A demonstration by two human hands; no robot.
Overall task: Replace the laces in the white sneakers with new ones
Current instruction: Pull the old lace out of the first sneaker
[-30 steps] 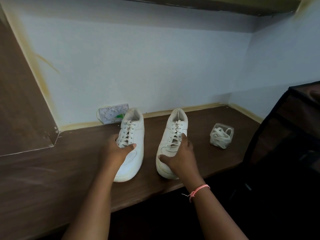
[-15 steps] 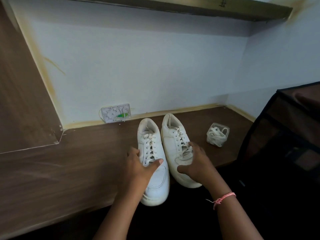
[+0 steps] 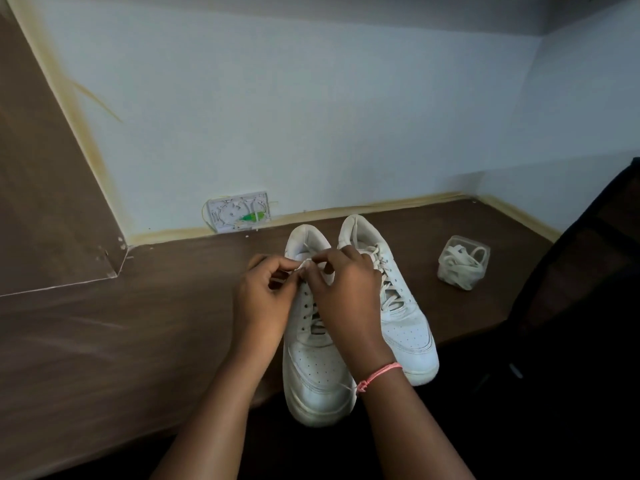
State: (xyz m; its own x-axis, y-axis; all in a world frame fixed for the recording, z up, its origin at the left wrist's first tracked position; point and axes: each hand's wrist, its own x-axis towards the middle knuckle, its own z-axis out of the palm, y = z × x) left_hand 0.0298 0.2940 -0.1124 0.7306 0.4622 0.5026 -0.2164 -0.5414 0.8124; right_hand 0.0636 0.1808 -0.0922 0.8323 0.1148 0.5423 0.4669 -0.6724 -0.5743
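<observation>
A: Status? 
B: Both sneakers on the counter (image 3: 138, 323), old laces in. Left hand (image 3: 265, 299) and right hand (image 3: 343, 289) pinch the knot (image 3: 304, 265) on the left sneaker (image 3: 313, 368).

A: Remaining? 
B: Judged nearly all: right sneaker (image 3: 398, 306) untouched, new laces (image 3: 460, 265) boxed nearby.

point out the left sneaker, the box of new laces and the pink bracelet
left sneaker (image 3: 317, 386): head view, on its toe cap
box of new laces (image 3: 463, 263): head view, on the clear front wall over the coiled laces
pink bracelet (image 3: 381, 373): head view, on the cord across the right wrist
</observation>
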